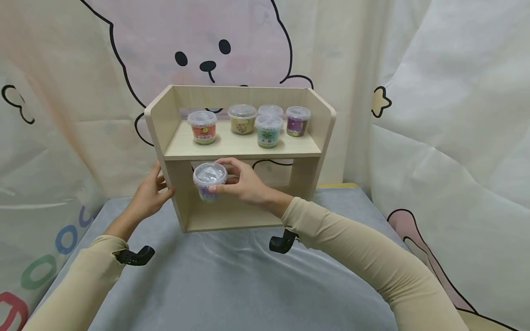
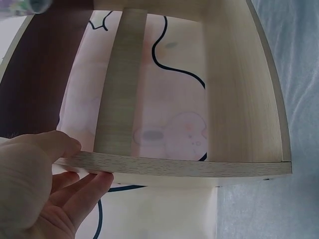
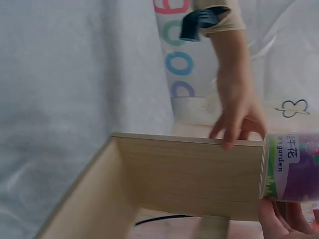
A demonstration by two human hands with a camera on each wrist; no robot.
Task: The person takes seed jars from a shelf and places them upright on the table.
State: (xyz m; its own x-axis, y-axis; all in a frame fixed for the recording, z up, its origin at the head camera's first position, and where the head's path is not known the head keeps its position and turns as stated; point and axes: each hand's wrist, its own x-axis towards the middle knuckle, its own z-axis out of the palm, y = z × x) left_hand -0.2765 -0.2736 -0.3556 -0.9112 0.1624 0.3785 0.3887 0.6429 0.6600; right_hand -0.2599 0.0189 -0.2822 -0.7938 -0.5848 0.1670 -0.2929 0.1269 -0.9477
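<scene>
My right hand (image 1: 246, 184) grips a small clear-lidded plastic cup (image 1: 210, 178) with a purple and green label, thumb on the near side. It holds the cup upright in front of the lower compartment of a pale wooden shelf unit (image 1: 240, 151). In the right wrist view, the cup (image 3: 294, 167) shows printed lettering, above part of the holding fingers. At the unit's left side panel, my left hand (image 1: 146, 195) pinches the board's edge. The left wrist view shows that hand (image 2: 37, 184) with its thumb on one face of the panel and fingers on the other.
Several lidded cups stand on the upper board: a red one (image 1: 204, 128) at left, a yellow one (image 1: 242, 120), a green one (image 1: 268, 132), a purple one (image 1: 297, 122) at right, another partly hidden. A grey-blue cloth (image 1: 232, 280) covers the table. Printed curtains (image 1: 447, 115) hang around.
</scene>
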